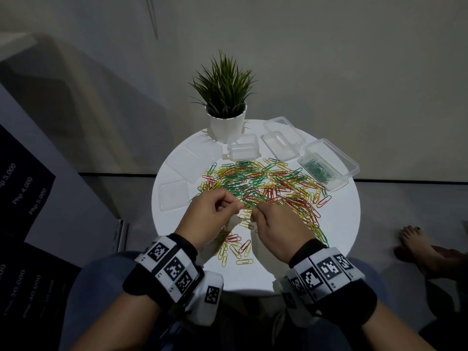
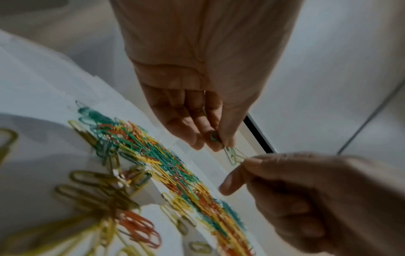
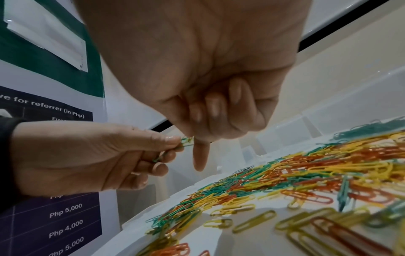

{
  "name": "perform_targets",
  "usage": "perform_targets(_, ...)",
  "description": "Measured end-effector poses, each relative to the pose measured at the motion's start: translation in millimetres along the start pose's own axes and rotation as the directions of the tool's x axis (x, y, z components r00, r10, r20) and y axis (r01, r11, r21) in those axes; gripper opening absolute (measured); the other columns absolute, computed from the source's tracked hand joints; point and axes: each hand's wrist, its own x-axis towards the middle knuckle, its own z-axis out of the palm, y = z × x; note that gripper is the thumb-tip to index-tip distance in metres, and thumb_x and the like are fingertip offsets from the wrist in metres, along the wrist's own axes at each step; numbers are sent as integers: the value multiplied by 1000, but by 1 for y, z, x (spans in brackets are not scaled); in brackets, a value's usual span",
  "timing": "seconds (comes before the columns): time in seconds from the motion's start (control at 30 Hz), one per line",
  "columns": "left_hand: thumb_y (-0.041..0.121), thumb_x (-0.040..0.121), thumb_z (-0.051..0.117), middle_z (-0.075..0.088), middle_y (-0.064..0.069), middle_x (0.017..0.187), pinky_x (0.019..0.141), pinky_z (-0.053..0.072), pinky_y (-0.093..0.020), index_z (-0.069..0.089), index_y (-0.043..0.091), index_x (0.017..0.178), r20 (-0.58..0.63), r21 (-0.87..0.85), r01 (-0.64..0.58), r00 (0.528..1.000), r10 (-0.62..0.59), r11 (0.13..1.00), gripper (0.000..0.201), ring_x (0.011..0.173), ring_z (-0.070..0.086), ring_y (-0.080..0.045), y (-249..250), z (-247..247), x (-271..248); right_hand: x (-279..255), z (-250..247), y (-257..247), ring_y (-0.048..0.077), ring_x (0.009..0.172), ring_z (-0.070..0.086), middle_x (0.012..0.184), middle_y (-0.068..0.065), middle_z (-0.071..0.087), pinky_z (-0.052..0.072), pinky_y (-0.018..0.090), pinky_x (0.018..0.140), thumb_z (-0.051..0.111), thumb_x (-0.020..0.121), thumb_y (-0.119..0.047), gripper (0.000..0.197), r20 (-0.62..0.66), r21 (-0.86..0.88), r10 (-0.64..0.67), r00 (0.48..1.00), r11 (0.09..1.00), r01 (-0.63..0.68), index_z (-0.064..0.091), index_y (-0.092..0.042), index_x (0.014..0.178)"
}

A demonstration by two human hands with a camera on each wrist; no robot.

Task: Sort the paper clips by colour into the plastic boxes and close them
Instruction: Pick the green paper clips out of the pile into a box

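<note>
Grip: your left hand (image 1: 212, 216) pinches a small bunch of green clips (image 2: 213, 136) between thumb and fingertips; your right hand (image 1: 278, 230) pinches a clip (image 2: 235, 155) hooked to that bunch. Both grips hover above the near part of the pile, and you look to be pulling tangled clips apart.
Surface: round white surface (image 1: 336, 221), lit from above, carrying everything you need.
Plant: potted plant (image 1: 225, 107) at the far edge, out of your way.
Pile: mixed paper clips (image 1: 266, 183), green, yellow and red-orange, spread thick across the middle and trailing towards you.
Boxes: one clear box (image 1: 329, 164) at your far right holds green clips and stands open; the small box (image 1: 243, 148) by the plant looks empty; another box (image 1: 283, 130) lies behind them.
Lids: loose lids (image 1: 174, 198) lie flat at your left.
Progress: early; only some green is sorted, much green remains, yellow and red look untouched, and no box is closed.
</note>
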Motion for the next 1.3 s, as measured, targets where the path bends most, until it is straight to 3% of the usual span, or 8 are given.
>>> perform_targets(0.1,30,86,69,67,5,76,68,51,-33,65,23,78,-39,140,-75,996,81,987,12,72,61,-16,1,1,-3,-1,-2,0,23,70,56,67,2,57,44,34,67,36,100,-26,35,11,97,32,999,995,-33,64,-9,85)
perform_targets(0.2,31,87,68,62,7,76,67,51,-35,59,24,77,-48,202,-153,985,166,967,15,71,58,-12,4,1,-6,0,-7,-1,2,53,49,51,-7,49,34,13,54,39,100,-19,39,35,260,88,996,961,-94,65,-7,74)
perform_targets(0.37,29,89,66,61,8,75,66,50,-32,59,25,79,-38,157,-171,983,179,973,13,70,57,-11,7,1,-7,-1,-8,-1,25,68,52,67,7,57,40,37,64,37,100,-25,35,-51,194,41,998,981,-31,55,-8,75)
perform_targets(0.5,19,89,66,62,5,67,60,49,-29,64,16,79,-27,-86,-46,999,43,995,10,60,57,-9,11,2,-7,-5,-10,-9,24,58,42,55,-4,42,31,37,54,36,100,-28,36,-109,65,-18,994,998,25,34,-23,64)
perform_targets(0.6,12,86,67,65,4,65,55,51,-27,68,8,81,10,-264,49,999,-48,963,6,59,62,-8,14,1,-7,-4,-11,-14,23,56,39,53,-4,37,24,36,50,36,99,-28,32,-123,16,-70,990,997,72,36,-22,68)
perform_targets(0.8,12,87,66,66,2,63,53,51,-21,68,6,80,81,-455,187,982,-168,871,9,63,64,-12,14,0,-11,-4,-12,-18,23,56,43,54,-4,41,35,39,54,38,99,-25,33,-138,113,-65,988,990,81,39,-22,65)
perform_targets(1.03,8,91,61,61,-5,71,50,49,-19,65,1,87,84,-409,159,987,-137,899,8,60,62,-9,15,-3,-10,0,-14,-13,21,59,41,56,2,42,35,38,60,41,98,-19,37,-121,359,27,992,933,19,47,-3,65)
perform_targets(1.3,12,89,63,66,5,71,55,49,-23,68,11,85,143,-304,83,989,-41,949,7,68,64,-12,16,-4,-11,-1,-17,-13,27,64,49,60,8,49,40,39,62,40,99,-22,37,-117,330,35,992,944,6,51,-5,67)
